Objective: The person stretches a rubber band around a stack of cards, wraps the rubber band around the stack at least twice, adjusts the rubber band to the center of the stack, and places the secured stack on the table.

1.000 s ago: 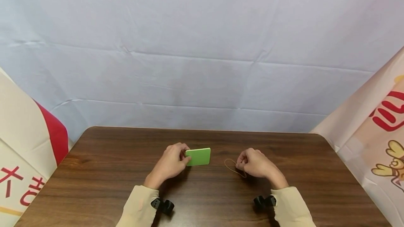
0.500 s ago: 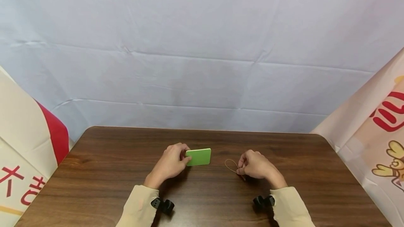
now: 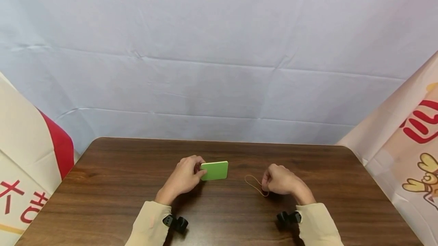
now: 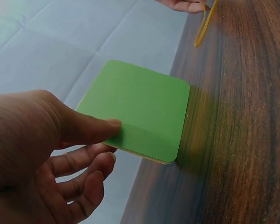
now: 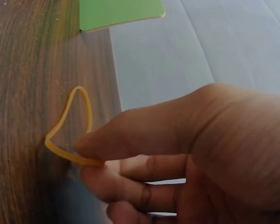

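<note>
My left hand (image 3: pixel 186 173) pinches a thin stack of green cards (image 3: pixel 216 171) with rounded corners, above the brown table. In the left wrist view, the thumb presses on the broad face of the green cards (image 4: pixel 147 105), with fingers underneath. To the right, my right hand (image 3: pixel 281 180) pinches a yellow rubber band (image 3: pixel 255 188) between thumb and fingertips. Seen from the right wrist, the rubber band (image 5: pixel 67 155) forms a slack, bent loop that sticks out beyond the thumb. A gap separates it from the cards.
Under both hands spreads a dark wood-grain table (image 3: pixel 119 185). Behind it hangs a pale cloth (image 3: pixel 212 67). Printed banners stand at the left (image 3: pixel 27 154) and right (image 3: pixel 403 154). Each wrist wears a small black camera.
My right hand has shifted slightly to the right and nearer, and the rubber band loop has turned and changed shape in its fingers. The left hand and cards stay nearly still.
</note>
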{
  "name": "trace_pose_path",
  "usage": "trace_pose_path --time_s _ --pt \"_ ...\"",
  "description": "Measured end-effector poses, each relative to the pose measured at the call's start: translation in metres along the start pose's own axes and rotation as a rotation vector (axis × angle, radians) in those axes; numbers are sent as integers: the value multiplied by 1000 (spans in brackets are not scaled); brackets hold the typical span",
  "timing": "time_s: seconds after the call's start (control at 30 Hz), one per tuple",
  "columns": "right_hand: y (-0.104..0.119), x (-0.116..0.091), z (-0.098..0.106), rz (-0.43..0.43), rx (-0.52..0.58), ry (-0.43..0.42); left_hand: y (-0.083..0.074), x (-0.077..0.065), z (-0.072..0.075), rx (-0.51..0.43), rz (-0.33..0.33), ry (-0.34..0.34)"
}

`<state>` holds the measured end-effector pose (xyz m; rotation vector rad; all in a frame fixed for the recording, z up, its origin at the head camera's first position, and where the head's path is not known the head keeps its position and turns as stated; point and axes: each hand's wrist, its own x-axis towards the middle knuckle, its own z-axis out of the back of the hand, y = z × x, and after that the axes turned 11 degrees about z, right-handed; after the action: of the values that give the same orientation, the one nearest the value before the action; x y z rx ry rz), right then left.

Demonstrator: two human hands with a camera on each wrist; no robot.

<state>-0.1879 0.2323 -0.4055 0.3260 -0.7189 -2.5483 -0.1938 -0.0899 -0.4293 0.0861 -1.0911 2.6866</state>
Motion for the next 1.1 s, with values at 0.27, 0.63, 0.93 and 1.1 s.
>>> trace_pose_path --time_s 0.27,0.63,0.93,1.1 --pt "-3 -3 4 13 34 27 0 0 0 -23 -3 0" --pt "-8 4 7 165 102 -78 1 1 -1 -46 10 23" --pt "-2 6 7 271 185 -224 3 1 -2 -80 -7 41" --pt "1 7 7 265 262 -313 4 2 0 -123 1 25"
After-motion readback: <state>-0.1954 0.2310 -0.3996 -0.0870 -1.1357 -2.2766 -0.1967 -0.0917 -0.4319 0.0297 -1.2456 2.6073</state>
